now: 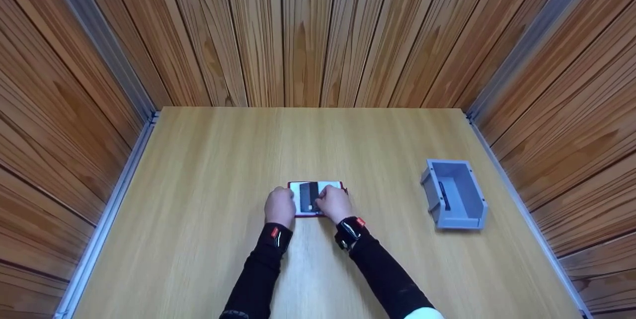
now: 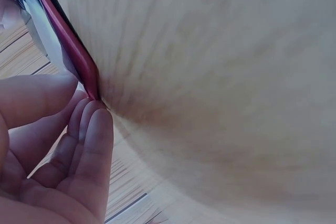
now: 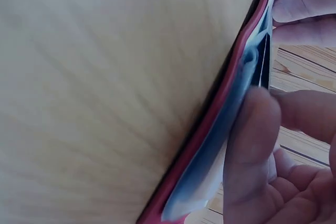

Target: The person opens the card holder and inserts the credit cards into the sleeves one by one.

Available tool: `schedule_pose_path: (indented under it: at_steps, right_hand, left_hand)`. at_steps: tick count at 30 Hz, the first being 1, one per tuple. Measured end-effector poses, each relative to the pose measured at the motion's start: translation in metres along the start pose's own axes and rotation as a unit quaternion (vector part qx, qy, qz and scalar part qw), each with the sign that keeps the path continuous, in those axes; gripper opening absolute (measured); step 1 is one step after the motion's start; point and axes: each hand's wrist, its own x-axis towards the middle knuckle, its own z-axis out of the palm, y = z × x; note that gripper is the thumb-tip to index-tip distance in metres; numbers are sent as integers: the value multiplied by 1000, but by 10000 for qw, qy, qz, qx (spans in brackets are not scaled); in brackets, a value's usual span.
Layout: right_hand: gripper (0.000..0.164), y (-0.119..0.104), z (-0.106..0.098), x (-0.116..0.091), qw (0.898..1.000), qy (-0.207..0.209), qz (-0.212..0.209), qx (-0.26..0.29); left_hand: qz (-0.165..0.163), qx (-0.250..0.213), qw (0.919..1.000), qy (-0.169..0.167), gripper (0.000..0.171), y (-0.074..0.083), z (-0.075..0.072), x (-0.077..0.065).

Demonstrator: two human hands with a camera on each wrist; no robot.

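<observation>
Two bare hands, both bent at the fingers, at opposite ends of one open, flat, red-edged holder with white leaves (image 1: 296, 197), which lies on the pale wood-grain table (image 1: 198, 185) at centre. Left hand (image 1: 279, 208): at the holder's left end, thumb above and fingers beneath, gripping the red-edged corner; knuckles uppermost in the head view. Right hand (image 1: 336, 203): over the holder's right part, thumb and forefinger in a narrow pinch on the dark grey rectangular card with a black band (image 1: 308, 197), at its lower right; the card lies across the middle of the white leaves. Two forearms in black sleeves (image 1: 256, 274), slanting inward from the lower edge, each with a black wrist strap (image 1: 350, 232) bearing a red tag. One blue-grey plastic open-topped bin (image 1: 461, 223), well apart at right, containing one slim dark object (image 1: 443, 196).
</observation>
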Motion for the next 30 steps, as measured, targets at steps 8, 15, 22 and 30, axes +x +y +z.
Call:
schedule_pose_path:
  at_steps: [8,15,22,30]
  right_hand:
    - [9,-5,2,3,9993,-319,208,-66]
    - [9,-8,1,3,9994,-312,148,-26]
    - [7,-10,5,3,9993,-368,50,-101]
    - [7,-11,8,5,9989,-395,4,-269]
  left_hand:
    - [-5,-14,10000,-74,23,-1,0,0]
    - [-76,71,9998,-164,19,-1,0,0]
    - [-83,102,9997,-184,17,0,1,0]
    - [-66,135,9999,-86,11,-2,3,0]
